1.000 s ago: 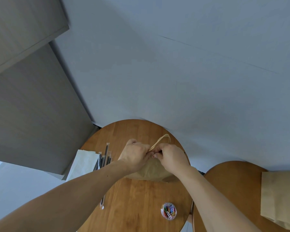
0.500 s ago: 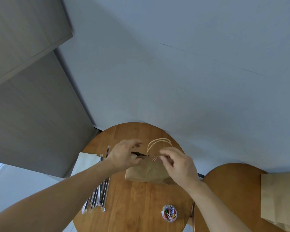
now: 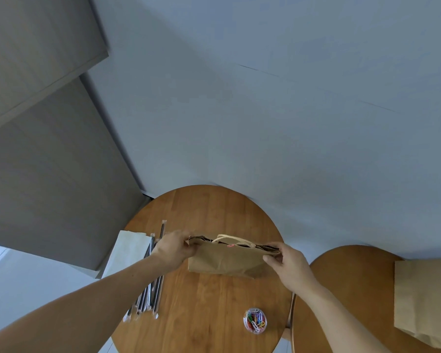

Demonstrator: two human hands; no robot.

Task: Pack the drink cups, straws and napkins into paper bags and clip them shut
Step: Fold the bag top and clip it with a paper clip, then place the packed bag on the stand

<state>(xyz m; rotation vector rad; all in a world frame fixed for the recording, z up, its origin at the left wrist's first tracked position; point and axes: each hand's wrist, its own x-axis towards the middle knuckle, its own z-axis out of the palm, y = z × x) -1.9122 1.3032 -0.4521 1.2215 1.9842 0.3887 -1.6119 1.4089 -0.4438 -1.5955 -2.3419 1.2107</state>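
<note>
Paper bag (image 3: 224, 261) stands mid-worktop (image 3: 204, 314), a pink clip (image 3: 230, 245) on its top edge. I see my left hand (image 3: 172, 250) pinching its left top corner and my right hand (image 3: 288, 261) pinching the right one.

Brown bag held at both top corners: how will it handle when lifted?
Probably floppy: the paper bag is creased and its top edge runs wavy between the left hand and right hand. Its mouth may gape, since only one small red clip shows there. Weight is unclear; contents are hidden.
</note>
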